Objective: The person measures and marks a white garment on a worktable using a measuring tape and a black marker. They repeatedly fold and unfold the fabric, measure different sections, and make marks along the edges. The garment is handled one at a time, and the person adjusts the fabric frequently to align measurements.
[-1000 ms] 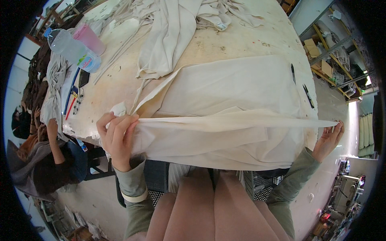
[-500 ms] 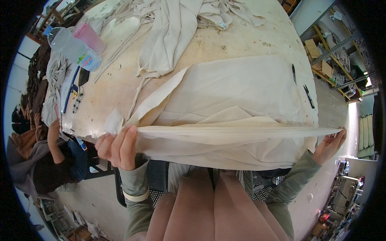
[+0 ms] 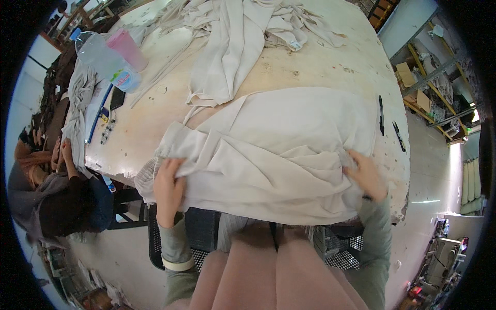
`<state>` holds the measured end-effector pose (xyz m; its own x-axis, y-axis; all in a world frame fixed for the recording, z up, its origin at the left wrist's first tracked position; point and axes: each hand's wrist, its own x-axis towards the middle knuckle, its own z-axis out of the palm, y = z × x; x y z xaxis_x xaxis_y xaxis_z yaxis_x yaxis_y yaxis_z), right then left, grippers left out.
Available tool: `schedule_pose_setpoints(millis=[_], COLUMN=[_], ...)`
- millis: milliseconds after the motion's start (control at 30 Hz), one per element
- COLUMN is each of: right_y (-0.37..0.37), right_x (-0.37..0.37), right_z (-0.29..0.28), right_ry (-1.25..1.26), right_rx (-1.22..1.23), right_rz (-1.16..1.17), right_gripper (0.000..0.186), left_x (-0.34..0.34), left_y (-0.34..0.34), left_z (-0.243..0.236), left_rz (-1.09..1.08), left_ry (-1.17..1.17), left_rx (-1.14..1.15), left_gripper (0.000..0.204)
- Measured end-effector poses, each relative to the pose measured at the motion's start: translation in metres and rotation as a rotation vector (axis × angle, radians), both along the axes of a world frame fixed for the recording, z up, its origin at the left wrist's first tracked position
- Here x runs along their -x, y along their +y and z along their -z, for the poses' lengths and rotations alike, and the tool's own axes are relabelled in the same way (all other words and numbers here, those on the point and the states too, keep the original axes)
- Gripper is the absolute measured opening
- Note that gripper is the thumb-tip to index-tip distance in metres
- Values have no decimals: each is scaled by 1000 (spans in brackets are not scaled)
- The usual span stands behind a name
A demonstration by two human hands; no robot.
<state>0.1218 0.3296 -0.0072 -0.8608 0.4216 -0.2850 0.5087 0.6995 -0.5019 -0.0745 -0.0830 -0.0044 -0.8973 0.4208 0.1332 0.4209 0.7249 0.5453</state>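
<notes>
A large cream cloth (image 3: 268,160) lies folded and wrinkled across the near edge of the table, with a gathered part at its left end. My left hand (image 3: 169,188) grips the cloth near that gathered end, thumb and fingers curled into a fold. At the cloth's right end, my right hand (image 3: 366,174) has its fingers closed on a bunched fold; it is slightly blurred. Part of the cloth hangs over the edge toward my lap.
More cream cloth (image 3: 227,62) is heaped at the table's far side. Left stand a plastic bottle (image 3: 101,57) and a pink cup (image 3: 128,50), near a phone (image 3: 118,98). Two black pens (image 3: 381,115) lie at right. Another person (image 3: 57,201) sits at the left.
The stretched top edge of the cloth has been lowered and folded over. My right hand has moved inward to the left; my left hand has shifted slightly right.
</notes>
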Motion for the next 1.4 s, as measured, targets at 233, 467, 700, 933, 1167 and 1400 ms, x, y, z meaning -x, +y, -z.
schedule_pose_setpoints(millis=[233,467,700,933,1167,1400], right_y=[71,33,-16,-77,-111,-106], right_x=[100,82,40,49,51,49], right_z=[-65,-53,-23,-18,-9,-8], right_ry=[1121,834,648,553,676,617], right_rx=[-43,-154,323,228,-59,85], right_rz=[334,252,109,-65,-153,25], right_gripper=[55,57,34,36,47,41], left_x=[1,-70,-56,-16,-29,-34], left_y=[68,116,70,74,93,98], left_z=[-51,-30,-21,23,21,-1], left_rz=[-165,903,174,-210,-142,-225], left_ry=[270,-145,-621,-498,-811,-658], left_rx=[-865,-298,-394,-687,-1275,-1545], left_gripper=[30,39,21,26,24,31])
